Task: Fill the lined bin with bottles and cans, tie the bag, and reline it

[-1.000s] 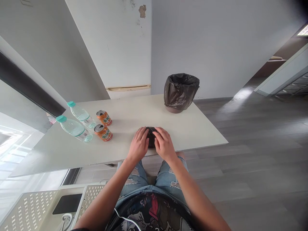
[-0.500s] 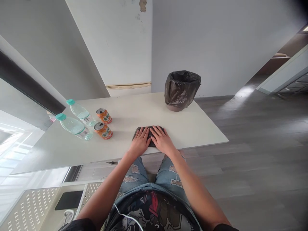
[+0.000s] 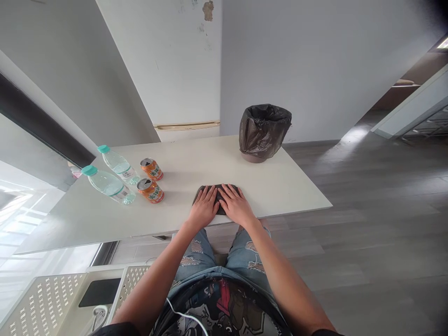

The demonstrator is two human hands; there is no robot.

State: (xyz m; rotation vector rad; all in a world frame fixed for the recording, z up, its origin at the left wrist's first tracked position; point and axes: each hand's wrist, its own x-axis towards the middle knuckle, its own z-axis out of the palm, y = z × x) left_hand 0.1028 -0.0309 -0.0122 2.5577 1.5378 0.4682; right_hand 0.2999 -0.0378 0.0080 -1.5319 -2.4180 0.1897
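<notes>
Left grip (image 3: 203, 204), right grip (image 3: 237, 204) spread flat on black plastic (image 3: 220, 210), bag-lined bin (image 3: 252, 159), capped bottles (image 3: 107, 184), opened cans (image 3: 150, 191)

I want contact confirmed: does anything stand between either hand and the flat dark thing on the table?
Nothing visible does: the left hand and right hand both lie on the flat dark thing, though their undersides are hidden. The orange cans stand clear, to the left.

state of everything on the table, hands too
left hand: open, palm down on black item
right hand: open, palm down on black item
black bag-like item: flat under both hands
near bottle: upright, capped
far bottle: upright, capped
near can: upright, opened
far can: upright, opened
bin: upright, lined, uncovered
</notes>
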